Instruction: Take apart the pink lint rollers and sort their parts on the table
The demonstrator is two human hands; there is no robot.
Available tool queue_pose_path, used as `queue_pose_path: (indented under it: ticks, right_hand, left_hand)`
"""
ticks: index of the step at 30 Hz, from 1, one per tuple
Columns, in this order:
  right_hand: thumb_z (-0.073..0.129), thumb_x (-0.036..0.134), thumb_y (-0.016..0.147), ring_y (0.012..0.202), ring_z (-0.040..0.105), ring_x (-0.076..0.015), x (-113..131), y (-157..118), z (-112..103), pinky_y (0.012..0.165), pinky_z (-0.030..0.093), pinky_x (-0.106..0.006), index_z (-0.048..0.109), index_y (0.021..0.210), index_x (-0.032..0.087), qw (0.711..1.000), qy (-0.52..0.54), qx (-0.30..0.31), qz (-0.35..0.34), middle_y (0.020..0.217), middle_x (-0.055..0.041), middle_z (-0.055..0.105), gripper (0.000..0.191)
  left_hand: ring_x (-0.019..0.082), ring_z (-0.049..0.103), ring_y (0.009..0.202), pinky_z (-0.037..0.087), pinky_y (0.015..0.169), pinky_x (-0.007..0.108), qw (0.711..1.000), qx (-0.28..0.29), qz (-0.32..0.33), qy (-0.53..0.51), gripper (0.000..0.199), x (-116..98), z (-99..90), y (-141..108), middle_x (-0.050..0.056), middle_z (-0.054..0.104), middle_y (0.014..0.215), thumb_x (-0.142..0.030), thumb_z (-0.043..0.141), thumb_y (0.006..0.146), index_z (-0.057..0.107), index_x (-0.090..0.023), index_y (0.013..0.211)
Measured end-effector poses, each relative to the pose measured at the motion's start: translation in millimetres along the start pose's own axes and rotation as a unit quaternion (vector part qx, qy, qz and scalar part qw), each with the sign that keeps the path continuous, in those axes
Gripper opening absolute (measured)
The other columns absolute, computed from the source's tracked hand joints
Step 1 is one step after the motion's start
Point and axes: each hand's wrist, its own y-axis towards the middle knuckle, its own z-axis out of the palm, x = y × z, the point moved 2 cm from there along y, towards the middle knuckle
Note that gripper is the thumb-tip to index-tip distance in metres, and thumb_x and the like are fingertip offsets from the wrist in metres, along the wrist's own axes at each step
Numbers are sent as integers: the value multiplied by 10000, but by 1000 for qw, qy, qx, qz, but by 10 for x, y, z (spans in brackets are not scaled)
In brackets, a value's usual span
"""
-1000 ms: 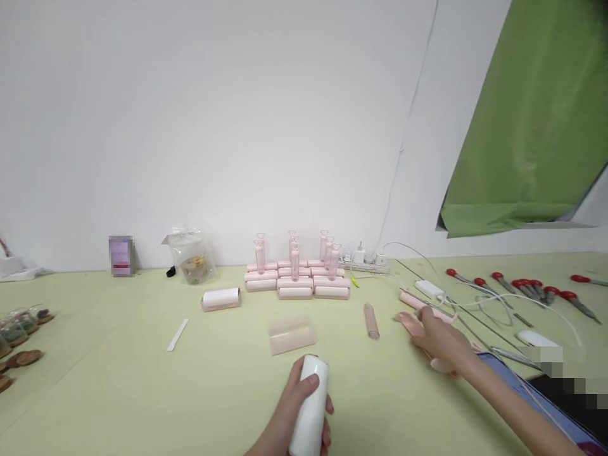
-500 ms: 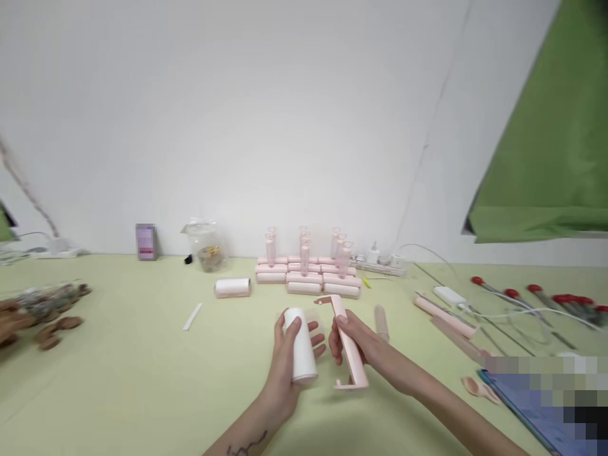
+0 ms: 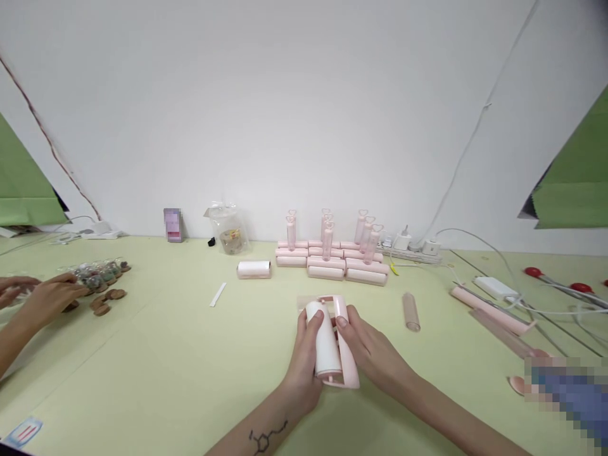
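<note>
Pink holder [image 3: 350, 362] and white roll [image 3: 327, 345], held apart half a second earlier, had come together over the near middle of the desk [image 3: 166, 373]. Left hand [image 3: 304, 358] was wrapped round the roll, thumb laid across its upper face. Right hand [image 3: 368, 342] was closed on the holder's long bar, thumb on top. Holder's two short arms bracketed the roll's ends; could not tell whether either end had seated. A clear sheet [image 3: 303, 302] lay just beyond the left hand, partly hidden. Finished-looking pink rollers [image 3: 327, 266] sat in rows toward the back edge, clear tubes [image 3: 327, 244] upright among them; one more white-and-pink roller [image 3: 254, 270] lay apart, on their left. A pinkish tube [image 3: 411, 311] lay right of the right hand; further toward the right edge, a long pink piece [image 3: 491, 309] near a white adapter [image 3: 494, 288]. White strip [image 3: 218, 294] lay left of centre. At the left edge, another person's hand [image 3: 50, 301] reached to small clear domes [image 3: 102, 272], brown discs [image 3: 101, 309] just beside. Label [image 3: 25, 432] at the near left corner.
</note>
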Motion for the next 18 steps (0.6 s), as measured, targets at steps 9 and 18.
queue_pose_path:
  ticks: [9, 18]
  right_hand:
    - [251, 421, 876, 605, 493, -167, -96, 22, -129, 491, 336, -265, 328, 652, 230, 979, -184, -33, -77, 669, 3, 479, 304]
    - [501, 418, 763, 611, 512, -150, -3, 8, -461, 513, 310, -248, 455, 843, 244, 960, -195, 122, -159, 793, 18, 558, 196]
  left_hand:
    - [182, 587, 772, 474, 647, 299, 990, 113, -1, 83, 654, -60, 4, -16, 45, 545, 1001, -371, 656, 685, 251, -298, 1193]
    - [222, 505, 887, 403, 734, 302, 905, 175, 26, 387, 732, -343, -154, 2, 18, 531, 974, -267, 745, 543, 373, -261, 1173]
